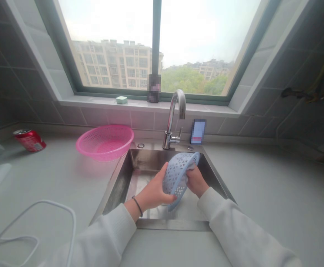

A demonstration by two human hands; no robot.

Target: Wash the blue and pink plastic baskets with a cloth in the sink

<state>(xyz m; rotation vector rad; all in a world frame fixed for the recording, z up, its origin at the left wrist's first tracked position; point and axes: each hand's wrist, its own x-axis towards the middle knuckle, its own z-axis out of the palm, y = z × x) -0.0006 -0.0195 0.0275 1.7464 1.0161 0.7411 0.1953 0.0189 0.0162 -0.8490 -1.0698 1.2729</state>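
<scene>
My left hand (159,189) grips a light blue plastic colander (177,168) with heart-shaped holes. Its thumb lies over the rim while the fingers support the outside. The colander is tipped on its side above the stainless steel sink (138,224), its opening turned to the right. Inside that opening, my right hand (196,180) is closed on a pale, crumpled cloth (183,180) pressed against the inner wall. Most of the right fingers and part of the cloth are hidden by the hand and the rim. Behind the colander stands a chrome faucet (169,122); no water runs from it.
A pink perforated basket (104,142) sits left of the sink, partly over its edge. Farther left are a red can (30,140) and a white cable (50,203). A phone (198,131) leans against the back wall. A small green box (121,99) rests on the sill.
</scene>
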